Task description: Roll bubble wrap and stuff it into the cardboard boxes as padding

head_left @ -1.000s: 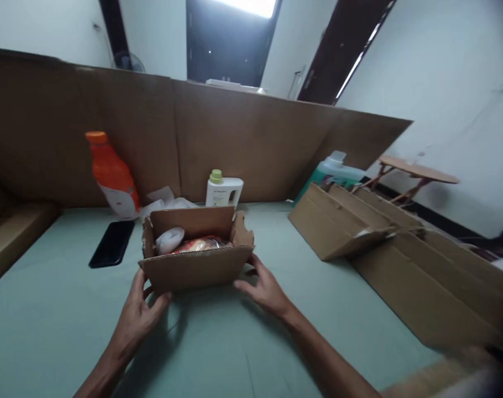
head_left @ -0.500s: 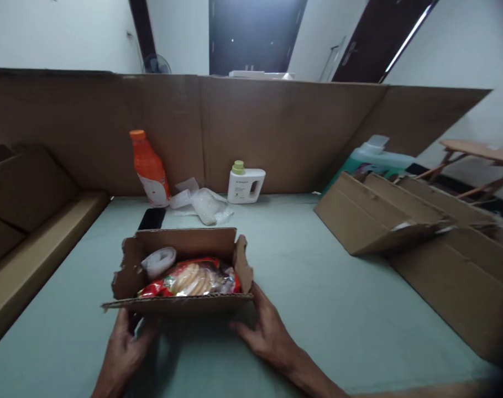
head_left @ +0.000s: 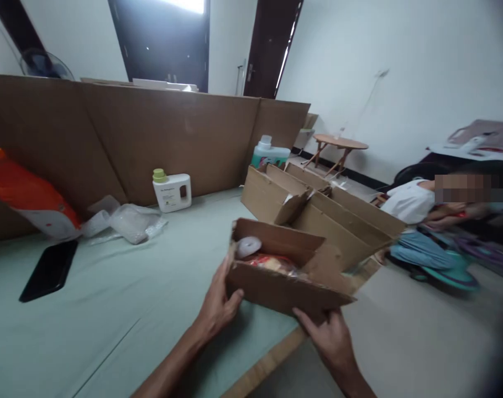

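Note:
Between my two hands is an open cardboard box [head_left: 276,290], tilted a little and near the table's right edge. My left hand [head_left: 218,304] grips its left end, thumb on the front wall. My right hand [head_left: 328,334] clasps its lower right part, with the thumb along the front and the other fingers partly hidden. Inside the box lie a white roll [head_left: 249,246] and a clear-and-red packet of pale food [head_left: 274,264], which the front wall partly covers. Just behind the box stand other open cardboard boxes [head_left: 334,226].
On the green-covered table [head_left: 160,265] lie a black phone [head_left: 50,271] and bubble wrap [head_left: 131,222]. An orange bottle [head_left: 31,193], a white jug [head_left: 174,193] and a teal-liquid bottle [head_left: 272,155] stand by the cardboard screen [head_left: 185,132]. A person [head_left: 413,202] sits at right.
The view has turned right. Both hands have carried the cardboard box rightward across the table, from the front middle to the right edge beside the other boxes.

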Motion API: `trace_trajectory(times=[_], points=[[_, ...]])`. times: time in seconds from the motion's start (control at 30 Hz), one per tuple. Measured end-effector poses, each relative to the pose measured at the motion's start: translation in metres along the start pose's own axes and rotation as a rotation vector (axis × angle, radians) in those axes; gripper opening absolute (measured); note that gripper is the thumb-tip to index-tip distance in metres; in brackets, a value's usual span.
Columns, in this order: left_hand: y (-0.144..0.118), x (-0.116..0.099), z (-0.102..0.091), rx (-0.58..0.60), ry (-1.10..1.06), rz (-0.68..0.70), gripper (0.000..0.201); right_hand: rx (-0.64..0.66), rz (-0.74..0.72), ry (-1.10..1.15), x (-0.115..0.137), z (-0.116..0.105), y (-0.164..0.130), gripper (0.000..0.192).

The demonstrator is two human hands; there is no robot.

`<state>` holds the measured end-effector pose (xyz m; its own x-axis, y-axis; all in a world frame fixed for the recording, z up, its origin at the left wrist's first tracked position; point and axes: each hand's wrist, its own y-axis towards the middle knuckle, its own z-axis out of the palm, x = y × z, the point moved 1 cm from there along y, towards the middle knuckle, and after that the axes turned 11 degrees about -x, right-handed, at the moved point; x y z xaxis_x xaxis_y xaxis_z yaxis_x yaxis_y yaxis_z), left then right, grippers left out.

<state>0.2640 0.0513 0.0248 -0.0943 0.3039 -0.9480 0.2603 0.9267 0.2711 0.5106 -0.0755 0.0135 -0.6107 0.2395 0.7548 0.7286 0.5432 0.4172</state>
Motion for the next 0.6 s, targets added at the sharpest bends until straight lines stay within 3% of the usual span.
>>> trace_trajectory(times=[0.07,0.13,0.27,0.43,0.6], points=[[0.037,-0.010,0.042,0.137,0.128,-0.044,0.076,-0.097,0.056,-0.043,-0.023,-0.025,0.009,0.063],[0.059,-0.017,0.078,0.142,0.205,-0.103,0.075,-0.165,0.097,-0.035,-0.039,-0.041,0.013,0.073],[0.052,-0.022,0.129,0.119,0.225,-0.117,0.083,-0.186,0.091,0.097,-0.061,-0.050,0.014,0.085],[0.026,-0.016,0.169,0.293,0.057,-0.010,0.101,-0.164,0.148,0.022,-0.080,-0.044,0.023,0.086],[0.040,-0.011,0.191,0.354,0.053,-0.008,0.104,-0.124,0.135,0.017,-0.085,-0.033,0.042,0.084]])
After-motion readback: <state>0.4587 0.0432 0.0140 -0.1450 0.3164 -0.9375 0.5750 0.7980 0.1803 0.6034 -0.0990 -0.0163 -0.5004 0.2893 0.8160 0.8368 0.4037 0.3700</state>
